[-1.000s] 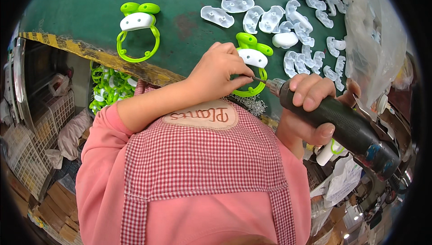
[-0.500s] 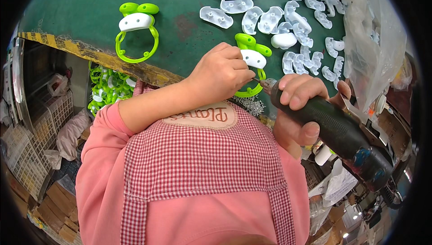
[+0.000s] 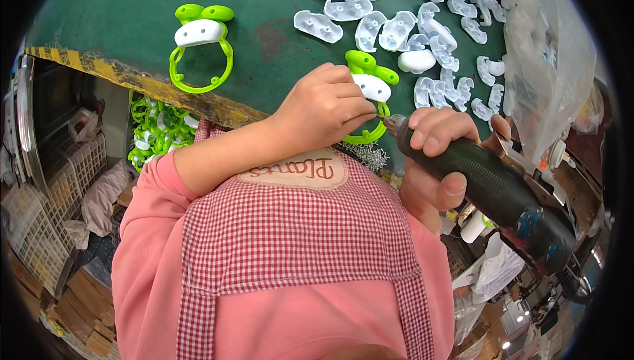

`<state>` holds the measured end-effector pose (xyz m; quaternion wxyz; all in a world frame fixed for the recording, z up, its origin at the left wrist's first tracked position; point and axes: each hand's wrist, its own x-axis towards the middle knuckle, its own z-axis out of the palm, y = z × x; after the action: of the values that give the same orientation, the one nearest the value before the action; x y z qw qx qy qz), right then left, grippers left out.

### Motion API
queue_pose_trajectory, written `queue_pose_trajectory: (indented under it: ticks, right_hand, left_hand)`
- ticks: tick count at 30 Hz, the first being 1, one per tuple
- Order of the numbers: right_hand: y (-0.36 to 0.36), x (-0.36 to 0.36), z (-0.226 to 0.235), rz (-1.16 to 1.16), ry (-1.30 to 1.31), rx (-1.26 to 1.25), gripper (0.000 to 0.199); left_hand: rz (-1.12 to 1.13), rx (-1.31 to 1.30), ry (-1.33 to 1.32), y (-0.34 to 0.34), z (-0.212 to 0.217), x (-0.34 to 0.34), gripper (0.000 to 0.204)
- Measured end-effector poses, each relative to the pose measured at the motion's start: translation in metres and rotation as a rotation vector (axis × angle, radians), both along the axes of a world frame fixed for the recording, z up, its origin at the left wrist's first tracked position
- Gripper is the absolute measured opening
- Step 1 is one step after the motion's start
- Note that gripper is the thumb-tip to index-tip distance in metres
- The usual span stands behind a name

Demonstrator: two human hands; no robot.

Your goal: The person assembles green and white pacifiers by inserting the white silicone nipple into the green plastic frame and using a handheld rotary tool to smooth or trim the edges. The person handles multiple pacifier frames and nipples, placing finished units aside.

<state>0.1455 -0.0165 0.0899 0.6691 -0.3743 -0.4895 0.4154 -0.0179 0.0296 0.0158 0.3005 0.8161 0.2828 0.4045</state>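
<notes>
My right hand is wrapped round a black electric screwdriver, its bit pointing left. My left hand is closed in a pinch at the tip of the bit; whatever its fingers hold is too small or hidden to make out. Just beyond and partly behind the left hand lies a green plastic ring with round knobs, with a white two-holed cover across it. Close to the table's near edge, below that ring, is a pile of small metal screws, partly hidden by my left hand and apron.
A second green ring with a white cover lies on the green table to the left. Many white plastic shells are spread at the back right, beside a clear plastic bag. Below the table edge sits a heap of green-and-white pieces.
The screwdriver's rear end has swung up slightly in my right hand, the bit staying by my left fingertips. My left hand and the green rings have hardly moved.
</notes>
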Motion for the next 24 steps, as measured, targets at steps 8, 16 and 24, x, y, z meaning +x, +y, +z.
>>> queue_pose_trajectory:
  ticks: [8,16,24]
  right_hand:
    - [0.010,0.016,-0.008,0.006,-0.228,-0.001,0.073]
    - [0.022,0.015,-0.036,0.107,-0.240,0.077,0.065]
    - [0.031,0.013,-0.053,0.209,-0.121,0.118,0.067]
  left_hand:
    - [0.041,-0.173,-0.044,0.010,-0.006,-0.006,0.018]
    - [-0.035,0.049,0.024,0.026,-0.032,0.009,0.015]
    - [-0.056,-0.175,-0.019,0.024,-0.040,0.007,0.014]
